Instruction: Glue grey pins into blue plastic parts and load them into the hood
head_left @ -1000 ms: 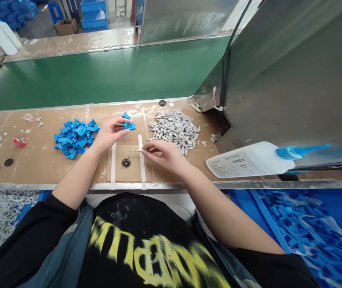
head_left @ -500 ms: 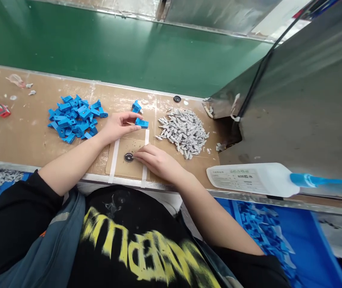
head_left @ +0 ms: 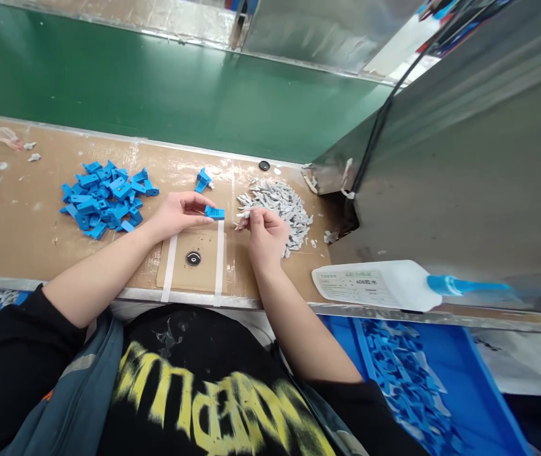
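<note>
Left forearm (head_left: 104,272), bare: extended forward and inward, wrist nearly straight. Bare left hand (head_left: 178,212): fingers arched above, thumb below, tips drawn into a pinch pointing right. Right forearm (head_left: 292,323), bare: angled forward and to the left. Bare right hand (head_left: 268,237): fingers curled, tips gathered and turned leftward. Hands: two, facing each other, near but apart, roughly level.

Black shirt (head_left: 194,335), yellow lettering (head_left: 236,418), blue-grey outer garment (head_left: 80,396)
</note>
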Tool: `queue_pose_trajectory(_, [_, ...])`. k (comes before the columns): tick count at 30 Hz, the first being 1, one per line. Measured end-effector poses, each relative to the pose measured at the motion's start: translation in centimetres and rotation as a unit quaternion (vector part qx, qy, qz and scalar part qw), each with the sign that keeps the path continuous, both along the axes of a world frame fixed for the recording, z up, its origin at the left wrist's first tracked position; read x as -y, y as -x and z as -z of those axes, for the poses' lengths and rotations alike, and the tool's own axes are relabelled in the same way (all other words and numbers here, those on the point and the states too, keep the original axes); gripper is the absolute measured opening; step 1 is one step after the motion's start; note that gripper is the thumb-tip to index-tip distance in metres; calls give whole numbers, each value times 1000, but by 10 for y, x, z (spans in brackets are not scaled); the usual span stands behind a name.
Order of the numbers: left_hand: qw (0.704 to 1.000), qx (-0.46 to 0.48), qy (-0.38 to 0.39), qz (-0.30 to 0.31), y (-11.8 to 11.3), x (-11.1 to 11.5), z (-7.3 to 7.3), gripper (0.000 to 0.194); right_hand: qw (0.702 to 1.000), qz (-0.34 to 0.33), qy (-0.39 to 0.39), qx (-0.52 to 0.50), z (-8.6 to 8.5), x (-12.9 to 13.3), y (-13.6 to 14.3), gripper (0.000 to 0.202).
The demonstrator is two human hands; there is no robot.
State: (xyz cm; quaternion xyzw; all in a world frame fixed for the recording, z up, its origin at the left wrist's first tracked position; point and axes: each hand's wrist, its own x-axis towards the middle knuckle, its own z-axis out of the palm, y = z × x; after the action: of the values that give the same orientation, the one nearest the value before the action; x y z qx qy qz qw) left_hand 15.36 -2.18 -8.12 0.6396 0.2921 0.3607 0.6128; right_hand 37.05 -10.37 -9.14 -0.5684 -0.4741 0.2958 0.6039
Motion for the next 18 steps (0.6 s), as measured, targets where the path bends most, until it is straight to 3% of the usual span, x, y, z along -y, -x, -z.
queue_pose_trajectory(11, [999, -24, 31, 4, -2, 3, -2, 55, 996, -24, -1, 90, 0, -1, 6, 49])
queue_pose_trajectory(18, [998, -51, 14, -18, 1, 3, -12, 53, 981, -62, -20, 182, -2, -3, 7, 45])
